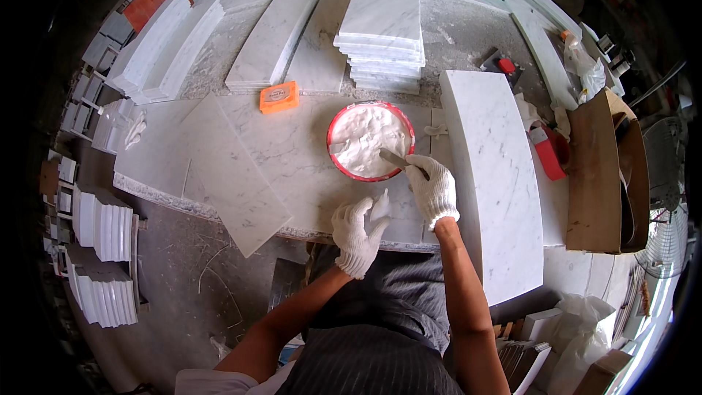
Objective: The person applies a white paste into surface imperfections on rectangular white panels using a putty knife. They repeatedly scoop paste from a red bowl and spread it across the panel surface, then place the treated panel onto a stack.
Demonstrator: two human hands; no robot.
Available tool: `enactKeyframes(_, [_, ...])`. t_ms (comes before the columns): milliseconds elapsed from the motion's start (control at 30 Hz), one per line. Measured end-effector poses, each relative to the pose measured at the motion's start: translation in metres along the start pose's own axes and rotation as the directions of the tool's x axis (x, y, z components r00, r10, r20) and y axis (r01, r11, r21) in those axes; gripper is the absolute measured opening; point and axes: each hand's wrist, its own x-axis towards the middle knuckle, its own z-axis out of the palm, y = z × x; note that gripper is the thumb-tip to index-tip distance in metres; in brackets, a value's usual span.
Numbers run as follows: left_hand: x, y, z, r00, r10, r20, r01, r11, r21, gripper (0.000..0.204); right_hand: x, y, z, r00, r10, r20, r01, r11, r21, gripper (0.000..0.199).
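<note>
My right hand [433,192], in a white knit glove, is closed round a putty knife [395,159]. The blade reaches over the rim of a red round tub [333,155] into thick white paste [371,135]. Close to the table's front edge is my left hand [358,238], gloved too, with fingers and thumb curled. A small pale pointed piece [381,206] shows at its fingers; its kind is unclear. Under both hands lies a grey-veined marble slab [307,175]. An orange box [278,96] sits left of the tub.
A tall stack of marble slabs [380,7] stands behind the tub. On the right, a long slab stack [493,190] juts past the table edge, beside a cardboard box [596,175] and a red tape roll [547,152]. A slanted thin slab [234,175] overhangs the front left.
</note>
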Motion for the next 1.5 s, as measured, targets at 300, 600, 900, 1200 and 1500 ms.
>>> enactKeyframes(300, [-0.001,-0.002,0.002,1.0,-0.006,0.017,0.005,1.0,0.028,0.054,-0.003,-0.01,-0.004,0.992,0.119,0.05,-0.125,0.979,0.163,0.025])
enactKeyframes(600, [-0.004,-0.004,0.001,0.999,-0.009,0.04,0.009,1.0,0.005,0.056,-0.016,-0.05,-0.046,0.936,0.314,0.162,-0.352,0.804,0.479,0.022])
enactKeyframes(900, [-0.008,-0.006,0.001,0.993,-0.005,0.121,0.002,1.0,0.024,0.041,-0.048,-0.04,-0.176,0.908,0.399,-0.131,-0.31,0.847,0.431,0.034])
enactKeyframes(1200, [-0.006,-0.005,0.002,0.99,-0.02,0.141,0.016,0.999,0.031,0.039,-0.041,0.014,-0.193,0.894,0.319,-0.315,-0.235,0.932,0.275,0.025])
enactKeyframes(1500, [-0.009,-0.007,0.005,0.99,-0.017,0.143,0.009,0.998,0.062,0.043,-0.04,0.02,-0.179,0.895,0.011,-0.447,-0.121,0.968,-0.218,0.023])
